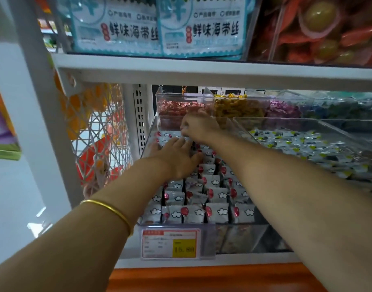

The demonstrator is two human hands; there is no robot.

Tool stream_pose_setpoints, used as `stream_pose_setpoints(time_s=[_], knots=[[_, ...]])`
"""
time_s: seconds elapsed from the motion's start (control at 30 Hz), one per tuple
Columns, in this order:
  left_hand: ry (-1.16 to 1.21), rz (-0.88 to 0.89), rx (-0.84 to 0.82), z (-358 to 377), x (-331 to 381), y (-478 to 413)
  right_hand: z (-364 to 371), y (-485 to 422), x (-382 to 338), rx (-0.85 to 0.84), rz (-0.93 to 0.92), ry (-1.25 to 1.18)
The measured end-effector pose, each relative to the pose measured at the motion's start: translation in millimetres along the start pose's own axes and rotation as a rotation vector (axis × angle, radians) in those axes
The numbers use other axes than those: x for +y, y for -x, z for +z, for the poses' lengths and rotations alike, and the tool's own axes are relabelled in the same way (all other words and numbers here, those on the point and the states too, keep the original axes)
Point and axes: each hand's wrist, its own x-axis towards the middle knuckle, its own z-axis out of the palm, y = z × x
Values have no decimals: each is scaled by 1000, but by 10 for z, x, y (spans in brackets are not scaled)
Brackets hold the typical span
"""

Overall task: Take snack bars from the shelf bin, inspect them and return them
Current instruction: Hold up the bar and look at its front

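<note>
Your left hand [176,158] lies flat on the bars [204,197] in the middle of the bin [242,239], palm down. Its fingers are straight and a little spread, gripping nothing; it only rests on the wrappers. A gold bangle [110,209] sits on that forearm.

Your right hand [196,126] reaches further in, to the back end of the same bin, with its fingers bent down toward the bars there. That hand is blurred, so you cannot tell whether the fingertips pinch a bar or only touch one.

The bars fill the bin in tight rows, standing on edge, each in a white wrapper with a red dot and a small cloud. Every bar that shows is in the bin.

A price tag [171,243] with a yellow block is fixed to the bin's front wall. Just to the right stands a second bin [349,131] — clear too — holding white, blue and yellow packets [303,148]. Behind both, smaller clear boxes hold red sweets [174,106], yellow sweets [235,109] and purple sweets [284,110]. On the shelf [202,70] above lean pale blue packs [157,28] with Chinese print. Left of the bin hangs a white net [96,131] with orange things in it.
</note>
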Motion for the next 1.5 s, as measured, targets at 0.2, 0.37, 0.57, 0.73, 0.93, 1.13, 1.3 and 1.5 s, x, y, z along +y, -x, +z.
stream_pose_setpoints(time_s=[0.2, 0.37, 0.57, 0.73, 0.93, 1.13, 1.3, 1.5], knots=[[54, -10, 16, -78, 41, 204, -181, 176, 33, 39, 61, -150], [141, 20, 37, -146, 122, 623, -581, 812, 9, 151, 84, -494], [145, 34, 58, -70, 316, 1172, -711, 1850, -77, 123, 66, -565], [64, 77, 75, 27, 419, 1466, -662, 2116, -180, 98, -29, -311], [-24, 48, 86, 150, 451, 1540, -533, 2099, -221, 75, -78, -6], [19, 47, 142, 173, 431, 1555, -666, 2092, -178, 204, -31, -364], [326, 104, 386, 53, 461, 1548, -894, 2279, -6, 464, 84, -813], [1031, 91, 430, -63, 649, 1569, -931, 2477, 51, 514, 282, -1426]])
